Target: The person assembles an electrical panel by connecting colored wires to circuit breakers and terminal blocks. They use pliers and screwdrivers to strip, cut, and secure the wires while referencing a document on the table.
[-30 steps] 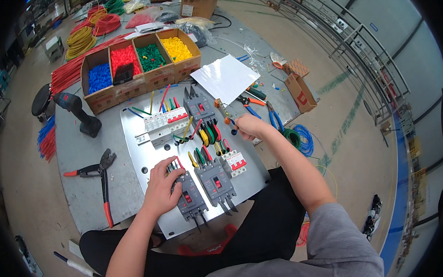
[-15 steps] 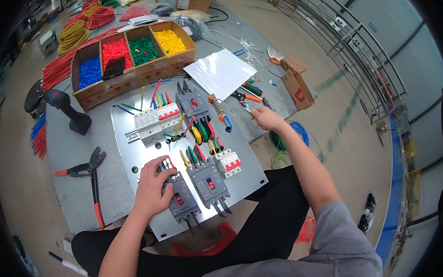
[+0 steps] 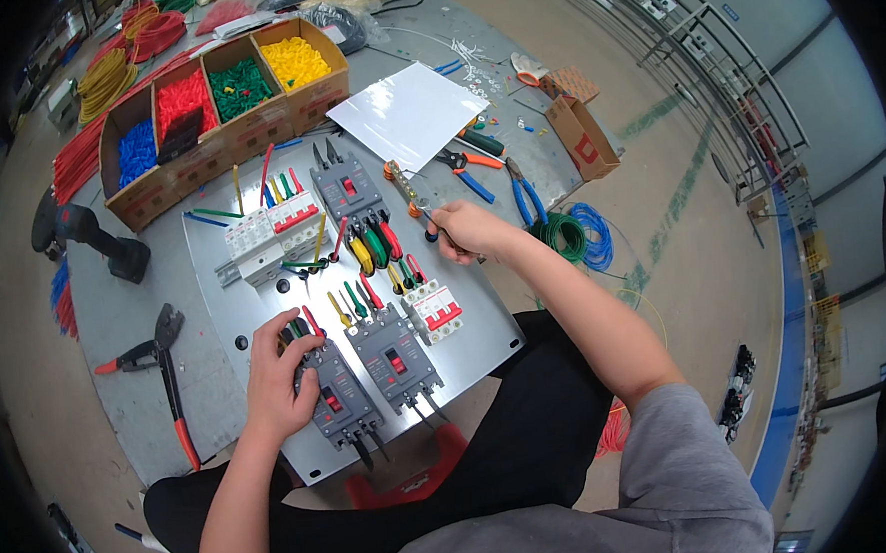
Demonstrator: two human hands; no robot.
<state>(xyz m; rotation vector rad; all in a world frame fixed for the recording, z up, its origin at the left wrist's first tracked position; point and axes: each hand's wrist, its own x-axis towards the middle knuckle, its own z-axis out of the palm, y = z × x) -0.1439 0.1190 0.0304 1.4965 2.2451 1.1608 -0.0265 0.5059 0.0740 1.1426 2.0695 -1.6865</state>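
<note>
My left hand (image 3: 280,377) curls over the upper left of the near-left grey circuit breaker (image 3: 341,394). Its fingertips are at the coloured wires (image 3: 312,321) on that breaker's far end, and the thumb lies against its side. Closed round a slim metal tool (image 3: 448,238), my right hand (image 3: 471,229) is beside a brass terminal strip (image 3: 405,186); the fingers hide most of the tool, so its kind is unclear. A second grey breaker (image 3: 395,359) stands to the right of the first, a third (image 3: 348,188) farther back. All are on a silvery metal plate (image 3: 486,324).
White small breakers (image 3: 273,235) and another (image 3: 433,311) stand on the plate. Behind is a cardboard box (image 3: 225,136) of coloured caps. A cordless drill (image 3: 105,239) and crimping pliers (image 3: 167,361) lie left; pliers (image 3: 527,190) and a white sheet (image 3: 409,113) lie right.
My right hand has moved left and nearer, from beside the pliers to the brass terminal strip, with the metal tool in it. My left hand stays at the same breaker. The whole view has shifted slightly.
</note>
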